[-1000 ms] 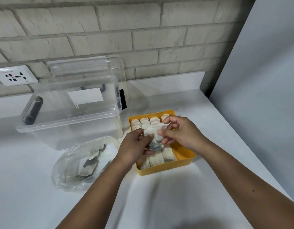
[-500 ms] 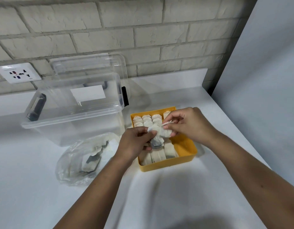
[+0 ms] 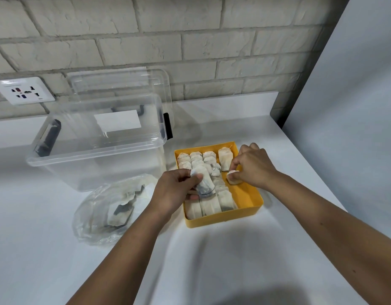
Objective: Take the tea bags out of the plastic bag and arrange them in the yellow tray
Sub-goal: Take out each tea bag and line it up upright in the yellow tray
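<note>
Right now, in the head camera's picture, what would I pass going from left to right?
Wall socket → plastic bag → left hand gripping a tea bag → right hand pinching a second tea bag → grey panel. Clear box and yellow tray overlap these, so omitted.

Bright, cool, even light falls from overhead. On the white worktop (image 3: 58, 260) soft grey shadows spread beside both forearms (image 3: 128, 249), and a darker blot lies at the near edge. The clear box (image 3: 98, 150) casts a faint shadow toward the back right, across the worktop and up the wall (image 3: 190, 51). A pale sheen runs along the box rim and over the crumpled bag (image 3: 91, 219). Brick lines bow toward the left and top edges. The centre is sharp and the tray (image 3: 251, 194) shows clean colour, though fine detail looks slightly smeared.
</note>
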Action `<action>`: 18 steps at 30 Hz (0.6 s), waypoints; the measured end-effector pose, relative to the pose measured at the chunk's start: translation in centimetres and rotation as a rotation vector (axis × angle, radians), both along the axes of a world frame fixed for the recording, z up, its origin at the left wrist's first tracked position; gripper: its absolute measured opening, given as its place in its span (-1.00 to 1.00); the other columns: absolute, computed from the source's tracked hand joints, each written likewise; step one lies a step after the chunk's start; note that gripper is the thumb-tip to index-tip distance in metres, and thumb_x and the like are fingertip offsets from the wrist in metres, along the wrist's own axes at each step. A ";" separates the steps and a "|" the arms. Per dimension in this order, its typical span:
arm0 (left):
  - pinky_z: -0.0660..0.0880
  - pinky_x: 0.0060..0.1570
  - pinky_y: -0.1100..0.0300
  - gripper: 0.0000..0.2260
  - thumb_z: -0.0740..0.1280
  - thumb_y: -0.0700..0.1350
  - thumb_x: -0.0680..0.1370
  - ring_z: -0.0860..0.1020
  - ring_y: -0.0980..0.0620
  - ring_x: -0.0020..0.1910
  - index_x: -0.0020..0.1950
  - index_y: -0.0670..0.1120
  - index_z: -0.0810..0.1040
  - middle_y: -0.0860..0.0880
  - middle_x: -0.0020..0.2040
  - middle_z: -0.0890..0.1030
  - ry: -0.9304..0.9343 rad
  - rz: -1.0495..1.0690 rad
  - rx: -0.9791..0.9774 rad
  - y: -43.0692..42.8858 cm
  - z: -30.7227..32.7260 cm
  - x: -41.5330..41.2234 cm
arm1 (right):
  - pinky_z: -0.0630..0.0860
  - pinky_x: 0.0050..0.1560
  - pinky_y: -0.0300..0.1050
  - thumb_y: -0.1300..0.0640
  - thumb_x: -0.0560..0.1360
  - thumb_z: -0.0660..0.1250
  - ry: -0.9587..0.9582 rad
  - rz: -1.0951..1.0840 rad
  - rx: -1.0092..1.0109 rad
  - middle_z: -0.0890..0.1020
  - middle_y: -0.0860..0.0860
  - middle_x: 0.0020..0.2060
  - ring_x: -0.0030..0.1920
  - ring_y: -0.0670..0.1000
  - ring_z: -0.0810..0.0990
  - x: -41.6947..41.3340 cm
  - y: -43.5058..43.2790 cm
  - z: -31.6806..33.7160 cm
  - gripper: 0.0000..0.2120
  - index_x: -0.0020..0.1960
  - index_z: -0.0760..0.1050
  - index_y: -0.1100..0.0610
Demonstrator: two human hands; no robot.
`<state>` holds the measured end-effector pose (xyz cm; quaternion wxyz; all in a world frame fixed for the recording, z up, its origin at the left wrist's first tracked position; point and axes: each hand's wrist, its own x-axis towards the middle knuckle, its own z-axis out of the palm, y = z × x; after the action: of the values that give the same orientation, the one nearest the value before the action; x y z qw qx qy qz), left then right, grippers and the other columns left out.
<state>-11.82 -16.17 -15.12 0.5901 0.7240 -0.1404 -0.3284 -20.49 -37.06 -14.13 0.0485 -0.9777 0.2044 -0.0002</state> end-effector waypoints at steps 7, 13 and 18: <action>0.66 -0.16 0.13 -0.75 0.44 -0.13 0.53 0.64 -0.09 -0.21 -0.03 -0.34 0.63 -0.36 -0.01 0.63 0.007 -0.031 -0.007 0.4 -0.9 0.0 | 0.23 0.02 -0.08 -0.25 0.35 0.45 -0.109 -0.155 0.005 0.38 -0.09 -0.07 0.14 0.05 0.37 2.3 -0.8 -1.4 -0.77 -0.07 0.66 -0.16; 0.67 -0.07 0.04 -0.75 0.43 -0.13 0.55 0.63 -0.12 -0.15 0.00 -0.34 0.61 -0.37 0.02 0.62 0.039 -0.021 -0.023 0.8 -1.0 -0.3 | 0.25 0.01 -0.05 -0.22 0.36 0.46 -0.169 -0.271 0.013 0.49 -0.03 0.02 0.15 0.08 0.38 3.5 -1.1 -2.5 -0.77 -0.05 0.67 -0.15; 0.67 -0.06 -0.01 -0.76 0.40 -0.10 0.57 0.64 -0.08 -0.17 0.01 -0.30 0.64 -0.33 -0.01 0.65 0.080 0.014 -0.028 0.7 -0.8 -0.2 | 0.29 0.06 -0.03 -0.20 0.37 0.47 -0.137 -0.291 -0.015 0.50 0.00 0.07 0.18 0.09 0.39 4.1 -1.2 -2.5 -0.70 0.06 0.63 -0.13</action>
<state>-12.04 -15.45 -15.94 0.6075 0.7031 -0.1160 -0.3509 -16.36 -38.25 -16.63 0.0545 -0.9357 0.3402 -0.0755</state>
